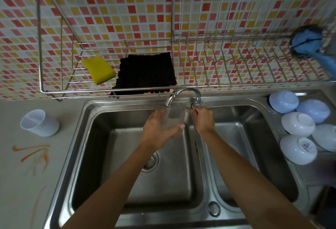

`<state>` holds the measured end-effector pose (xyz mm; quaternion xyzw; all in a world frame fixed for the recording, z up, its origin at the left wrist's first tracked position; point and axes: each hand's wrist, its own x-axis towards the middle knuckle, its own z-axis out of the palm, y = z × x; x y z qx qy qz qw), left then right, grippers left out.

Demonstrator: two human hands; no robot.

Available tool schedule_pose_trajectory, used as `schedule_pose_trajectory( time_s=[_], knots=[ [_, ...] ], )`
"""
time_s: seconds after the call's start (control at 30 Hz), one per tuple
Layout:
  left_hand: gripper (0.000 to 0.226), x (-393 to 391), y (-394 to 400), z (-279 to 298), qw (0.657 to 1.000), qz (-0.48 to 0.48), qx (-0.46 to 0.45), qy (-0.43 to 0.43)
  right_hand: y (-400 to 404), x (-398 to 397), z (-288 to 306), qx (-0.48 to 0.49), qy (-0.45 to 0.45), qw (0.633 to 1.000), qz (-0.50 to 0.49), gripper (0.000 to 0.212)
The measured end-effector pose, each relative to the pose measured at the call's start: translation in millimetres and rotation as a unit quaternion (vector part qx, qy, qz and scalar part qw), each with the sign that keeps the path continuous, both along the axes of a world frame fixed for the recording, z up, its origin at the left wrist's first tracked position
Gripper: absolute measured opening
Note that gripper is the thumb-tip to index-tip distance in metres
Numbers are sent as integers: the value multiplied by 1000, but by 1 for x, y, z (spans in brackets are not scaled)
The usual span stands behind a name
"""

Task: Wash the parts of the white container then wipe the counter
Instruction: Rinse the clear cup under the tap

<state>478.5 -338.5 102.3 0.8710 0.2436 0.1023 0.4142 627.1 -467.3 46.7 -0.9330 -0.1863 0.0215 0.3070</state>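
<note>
1. The left hand (160,130) holds a clear part (174,119) under the tap (181,95), over the left basin of the sink (101,105). Judged purpose: to catch the water for rinsing and keep splash inside the basin.
2. Left fingers (181,126): curled round the part from below and the side, thumb on the far side; a firm wrap, not a pinch. The part is see-through and blurred, so its exact shape cannot be told.
3. The right hand (203,119) is at the base of the tap, on the ridge between the basins. Right fingers are bent on what appears to be the tap handle (197,103), judged to be setting the flow. The grip is small and partly hidden.
4. The white cup (40,123) lies tilted on the tabletop (21,183), well left of the sink, untouched; judged not yet washed.
5. Orange smears (34,154) mark the tabletop near the cup; wiping not begun.
6. A yellow sponge (99,69) and a dark cloth (147,73) rest on the wall rack (41,46) above the sink, within reach for later steps.
7. White bowls (298,125) sit upside down right of the sink.
</note>
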Motion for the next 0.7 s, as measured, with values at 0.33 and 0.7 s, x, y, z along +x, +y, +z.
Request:
schedule_pose_trajectory(
  time_s=[0.33, 0.7],
  knots=[
    [73, -16, 18, -5, 994, 75, 73, 9, 1, -3, 2, 13, -5, 1000, -4, 19],
    [75, -3, 14, 5, 991, 47, 124, -16, 2, -1, -1, 8, 9, 1000, -11, 18]
  ],
)
